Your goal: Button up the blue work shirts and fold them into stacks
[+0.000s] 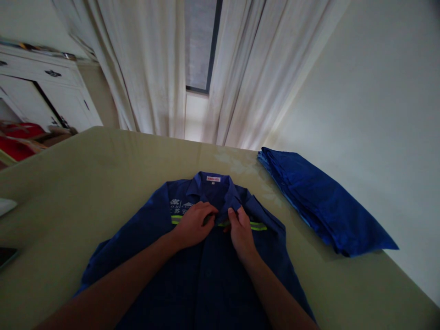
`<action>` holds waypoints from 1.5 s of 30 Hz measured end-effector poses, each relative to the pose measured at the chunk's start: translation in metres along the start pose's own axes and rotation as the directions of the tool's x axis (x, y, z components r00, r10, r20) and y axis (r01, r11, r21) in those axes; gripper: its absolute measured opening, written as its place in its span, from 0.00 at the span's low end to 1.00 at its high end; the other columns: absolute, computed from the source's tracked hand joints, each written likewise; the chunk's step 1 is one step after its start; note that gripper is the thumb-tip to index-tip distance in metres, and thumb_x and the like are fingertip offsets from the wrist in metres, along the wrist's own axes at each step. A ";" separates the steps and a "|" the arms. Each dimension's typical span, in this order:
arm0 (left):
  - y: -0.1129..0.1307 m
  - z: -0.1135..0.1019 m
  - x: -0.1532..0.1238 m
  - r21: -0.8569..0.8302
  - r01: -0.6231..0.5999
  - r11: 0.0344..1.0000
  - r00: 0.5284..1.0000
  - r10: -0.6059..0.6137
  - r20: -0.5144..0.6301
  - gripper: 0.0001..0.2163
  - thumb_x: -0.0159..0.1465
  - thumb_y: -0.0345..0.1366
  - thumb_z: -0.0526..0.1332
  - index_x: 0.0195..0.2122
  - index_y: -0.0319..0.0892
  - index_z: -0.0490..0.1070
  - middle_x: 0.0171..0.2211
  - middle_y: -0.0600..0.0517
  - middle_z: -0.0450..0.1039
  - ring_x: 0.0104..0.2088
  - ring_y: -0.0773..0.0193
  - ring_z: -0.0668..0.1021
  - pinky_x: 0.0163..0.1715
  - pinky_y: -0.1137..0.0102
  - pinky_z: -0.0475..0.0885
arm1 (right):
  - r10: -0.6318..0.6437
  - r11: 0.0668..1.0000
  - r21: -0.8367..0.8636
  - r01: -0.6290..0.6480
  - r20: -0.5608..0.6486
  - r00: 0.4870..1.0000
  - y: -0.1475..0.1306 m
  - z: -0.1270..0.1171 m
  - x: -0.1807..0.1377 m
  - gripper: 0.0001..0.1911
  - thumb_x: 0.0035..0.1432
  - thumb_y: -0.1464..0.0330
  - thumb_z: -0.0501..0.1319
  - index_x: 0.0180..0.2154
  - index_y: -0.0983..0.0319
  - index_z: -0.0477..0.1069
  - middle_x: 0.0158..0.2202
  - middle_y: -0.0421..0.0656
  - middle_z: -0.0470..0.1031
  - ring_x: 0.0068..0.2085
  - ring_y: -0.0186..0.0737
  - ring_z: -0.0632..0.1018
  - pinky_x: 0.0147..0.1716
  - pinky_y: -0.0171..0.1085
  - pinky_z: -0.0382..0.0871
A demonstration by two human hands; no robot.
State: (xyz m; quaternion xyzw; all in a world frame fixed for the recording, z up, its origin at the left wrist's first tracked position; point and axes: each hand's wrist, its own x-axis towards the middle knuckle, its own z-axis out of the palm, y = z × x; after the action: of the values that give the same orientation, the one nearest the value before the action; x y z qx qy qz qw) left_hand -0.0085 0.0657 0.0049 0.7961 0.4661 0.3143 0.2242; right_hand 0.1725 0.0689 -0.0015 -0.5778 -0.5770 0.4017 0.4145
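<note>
A dark blue work jacket [220, 275] lies spread front side up before me, its collar pointing away and a white label showing inside the neck. Yellow-green reflective strips and white print cross its chest. My left hand [196, 223] is closed at the front opening just below the collar, fingers bent and pinching the jacket's edge. On the other side of the opening, my right hand [241, 229] grips the jacket near the collar's lapel between thumb and fingers. The fingertips of both hands are partly hidden by cloth and shade.
Folded blue cloth [309, 197] lies at the right by the wall. The table [113, 183] has a pale green cover. A dark phone-like object [7, 256] and a white item [6, 206] sit at its left edge. Curtains [147, 68] and a white cabinet [44, 87] stand behind.
</note>
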 end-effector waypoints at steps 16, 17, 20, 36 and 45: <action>-0.024 -0.023 0.003 -0.270 0.015 0.963 0.975 0.045 0.216 0.05 0.64 0.34 0.59 0.34 0.41 0.74 0.38 0.51 0.75 0.39 0.63 0.77 0.42 0.69 0.70 | -0.169 0.742 -0.636 0.212 0.129 0.977 -0.026 0.016 -0.038 0.17 0.58 0.53 0.68 0.36 0.59 0.71 0.32 0.40 0.78 0.34 0.41 0.77 0.31 0.36 0.57; -0.024 -0.024 0.002 -0.269 0.015 0.963 0.977 0.044 0.211 0.06 0.65 0.35 0.60 0.34 0.41 0.75 0.38 0.51 0.75 0.39 0.63 0.77 0.43 0.69 0.70 | -0.151 0.727 -0.657 0.200 0.131 0.980 -0.026 0.017 -0.038 0.14 0.60 0.55 0.67 0.36 0.59 0.71 0.33 0.41 0.78 0.34 0.41 0.78 0.31 0.36 0.57; -0.023 -0.024 -0.002 -0.273 0.019 0.962 0.982 0.033 0.184 0.09 0.67 0.40 0.60 0.36 0.42 0.77 0.38 0.50 0.77 0.39 0.63 0.78 0.43 0.69 0.71 | -0.105 0.683 -0.709 0.174 0.140 0.985 -0.027 0.020 -0.037 0.08 0.63 0.61 0.63 0.36 0.59 0.72 0.35 0.43 0.79 0.35 0.42 0.78 0.31 0.36 0.57; -0.015 -0.020 -0.005 -0.177 -0.046 0.983 0.995 0.060 0.074 0.07 0.67 0.35 0.60 0.36 0.43 0.78 0.37 0.51 0.76 0.36 0.64 0.78 0.39 0.70 0.71 | -0.133 0.678 -0.682 0.273 0.252 0.959 -0.026 0.010 -0.029 0.03 0.62 0.68 0.64 0.35 0.60 0.75 0.31 0.42 0.79 0.32 0.39 0.77 0.32 0.35 0.56; -0.015 -0.020 -0.004 -0.165 -0.047 0.985 0.995 0.061 0.078 0.06 0.66 0.34 0.61 0.35 0.43 0.78 0.39 0.51 0.75 0.37 0.64 0.78 0.40 0.70 0.71 | -0.195 0.820 -0.443 0.362 0.378 0.905 -0.024 -0.006 -0.018 0.04 0.57 0.75 0.64 0.31 0.61 0.74 0.25 0.36 0.74 0.27 0.34 0.72 0.29 0.32 0.56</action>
State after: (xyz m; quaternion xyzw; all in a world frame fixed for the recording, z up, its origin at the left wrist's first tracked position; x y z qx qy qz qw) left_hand -0.0338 0.0703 0.0079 0.7997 0.4074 0.3240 0.2991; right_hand 0.1702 0.0506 0.0231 -0.5018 -0.7993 0.2582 0.2062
